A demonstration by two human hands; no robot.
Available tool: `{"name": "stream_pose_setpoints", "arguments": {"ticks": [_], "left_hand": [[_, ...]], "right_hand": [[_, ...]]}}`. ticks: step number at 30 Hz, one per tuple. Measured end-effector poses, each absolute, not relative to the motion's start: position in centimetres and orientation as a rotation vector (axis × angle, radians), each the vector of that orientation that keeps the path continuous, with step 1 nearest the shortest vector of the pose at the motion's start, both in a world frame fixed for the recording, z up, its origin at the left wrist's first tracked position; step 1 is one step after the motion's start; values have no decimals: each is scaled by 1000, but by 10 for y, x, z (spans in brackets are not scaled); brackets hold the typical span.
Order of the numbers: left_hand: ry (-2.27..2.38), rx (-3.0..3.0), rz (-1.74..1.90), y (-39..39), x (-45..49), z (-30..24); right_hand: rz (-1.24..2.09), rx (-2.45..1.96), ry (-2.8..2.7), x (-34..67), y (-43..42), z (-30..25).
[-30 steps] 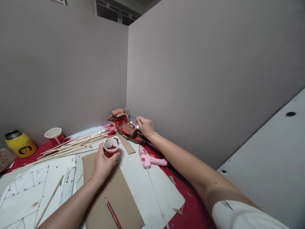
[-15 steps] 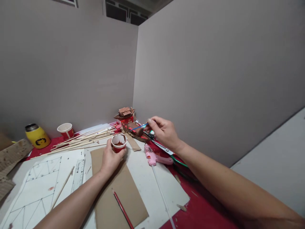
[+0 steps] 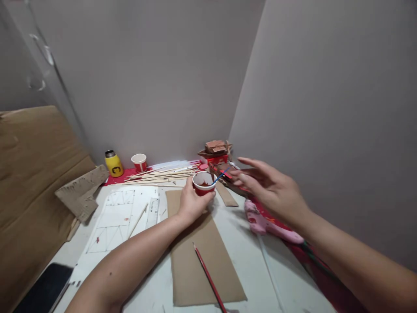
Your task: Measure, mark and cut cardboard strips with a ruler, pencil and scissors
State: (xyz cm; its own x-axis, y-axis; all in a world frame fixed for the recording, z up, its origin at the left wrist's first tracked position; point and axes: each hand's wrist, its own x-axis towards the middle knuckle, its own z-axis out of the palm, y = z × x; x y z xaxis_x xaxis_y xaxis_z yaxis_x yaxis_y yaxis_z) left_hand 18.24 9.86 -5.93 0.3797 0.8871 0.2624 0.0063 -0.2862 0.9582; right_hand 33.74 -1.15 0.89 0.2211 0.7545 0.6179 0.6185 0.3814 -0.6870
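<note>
My left hand is wrapped round a red and white paper cup with brown paint inside. A thin blue stick, perhaps a brush handle, leans out of the cup over its right rim. Just right of it is my right hand, fingers apart and apparently holding nothing. Beneath the left hand lies a strip of brown cardboard with a red and black pencil on it. Below the right hand rests a pink glue gun with a clear glue stick trailing from it.
Wooden sticks lie along the back, near another paper cup and a yellow bottle. Brown cardboard models stand in the far corner. To the left are a drawn sheet, large cardboard and a dark phone-like slab.
The right hand has come from the cardboard model to the cup and let go of the blue stick, which now stands in the cup. The view has turned left.
</note>
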Motion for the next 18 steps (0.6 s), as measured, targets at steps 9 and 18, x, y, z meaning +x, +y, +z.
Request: {"name": "stream_pose_setpoints", "arguments": {"ticks": [9, 18], "left_hand": [[976, 1601, 1332, 165, 124, 18], [1501, 1571, 1478, 239, 3, 9]], "right_hand": [[-42, -1400, -1633, 350, -67, -28], [-141, -1257, -1769, 346, -74, -41]]}}
